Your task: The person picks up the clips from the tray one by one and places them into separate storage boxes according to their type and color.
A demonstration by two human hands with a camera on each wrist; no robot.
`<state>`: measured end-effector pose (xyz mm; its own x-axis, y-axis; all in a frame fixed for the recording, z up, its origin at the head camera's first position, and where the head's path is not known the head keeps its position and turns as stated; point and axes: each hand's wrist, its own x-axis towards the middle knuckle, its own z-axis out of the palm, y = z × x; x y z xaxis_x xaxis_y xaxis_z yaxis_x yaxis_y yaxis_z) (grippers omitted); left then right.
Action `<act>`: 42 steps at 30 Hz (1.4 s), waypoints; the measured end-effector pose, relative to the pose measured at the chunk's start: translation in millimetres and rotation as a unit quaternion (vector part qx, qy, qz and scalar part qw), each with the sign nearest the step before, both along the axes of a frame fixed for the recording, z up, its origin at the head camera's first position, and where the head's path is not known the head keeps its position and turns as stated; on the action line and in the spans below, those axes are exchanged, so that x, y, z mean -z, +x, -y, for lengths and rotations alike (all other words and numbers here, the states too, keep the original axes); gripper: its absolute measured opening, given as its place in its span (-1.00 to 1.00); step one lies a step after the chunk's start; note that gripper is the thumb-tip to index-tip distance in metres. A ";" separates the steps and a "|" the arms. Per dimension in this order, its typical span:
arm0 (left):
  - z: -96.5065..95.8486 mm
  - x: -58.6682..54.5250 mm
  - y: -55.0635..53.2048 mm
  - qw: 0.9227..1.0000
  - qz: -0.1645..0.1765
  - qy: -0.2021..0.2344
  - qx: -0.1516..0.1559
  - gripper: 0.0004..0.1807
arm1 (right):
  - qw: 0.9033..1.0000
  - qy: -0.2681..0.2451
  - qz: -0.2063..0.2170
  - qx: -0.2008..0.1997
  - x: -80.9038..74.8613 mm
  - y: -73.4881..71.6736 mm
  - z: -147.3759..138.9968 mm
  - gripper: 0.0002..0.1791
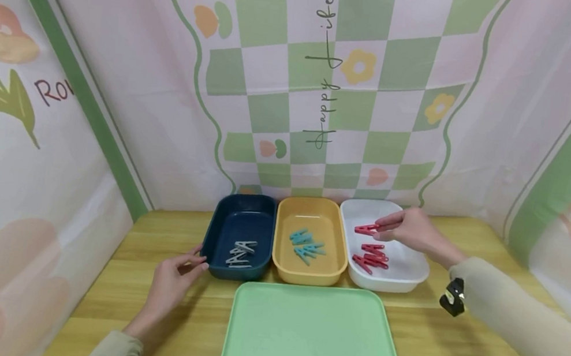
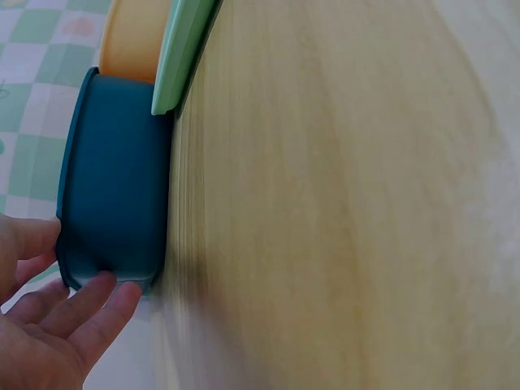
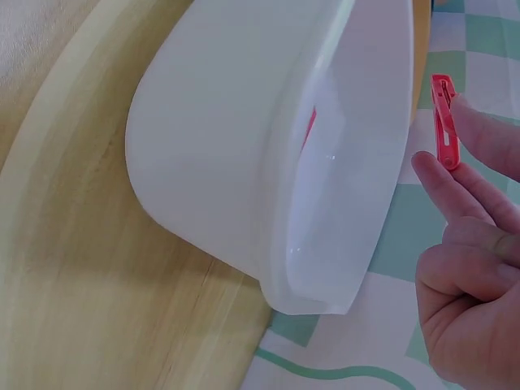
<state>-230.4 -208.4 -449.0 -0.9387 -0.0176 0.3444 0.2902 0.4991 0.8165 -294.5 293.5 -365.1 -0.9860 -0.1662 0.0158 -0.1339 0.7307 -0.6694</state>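
Above the white bin (image 1: 413, 273), my right hand (image 1: 411, 229) pinches a red clothespin (image 3: 444, 122) between thumb and fingertips. Several more red clothespins (image 1: 372, 259) lie inside that bin. My left hand (image 1: 172, 282) holds the near left corner of the dark blue bin (image 2: 114, 179), thumb and fingers at its rim and outer wall. Grey clothespins (image 1: 242, 253) lie in the near part of the dark blue bin. Between the two stands a yellow bin (image 1: 313, 209) with several light blue clothespins (image 1: 307, 246).
A light green tray (image 1: 310, 337) lies in front of the bins on the wooden table (image 1: 111, 299). Behind the bins hangs a green-and-white checked cloth (image 1: 355, 115), and printed fabric flanks both sides.
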 end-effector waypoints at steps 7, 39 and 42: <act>0.2 -1.4 0.2 1.000 0.006 -0.008 -0.002 -0.85 | 1.000 0.010 0.020 0.007 3.9 -10.7 0.8 -0.44; 1.1 3.4 -1.0 1.000 0.001 -0.001 0.002 -0.85 | 0.997 0.060 0.035 -0.020 11.2 -13.8 1.9 -0.36; 1.5 2.5 -0.6 1.000 0.003 -0.006 -0.001 -0.85 | 0.998 0.058 -0.005 -0.021 6.1 -2.1 3.7 -0.49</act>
<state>-231.0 -209.9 -451.5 -0.9409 -0.0151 0.3385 0.2842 0.5091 0.8125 -296.6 289.8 -371.2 -0.9782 -0.2077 0.0030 -0.1711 0.7973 -0.5788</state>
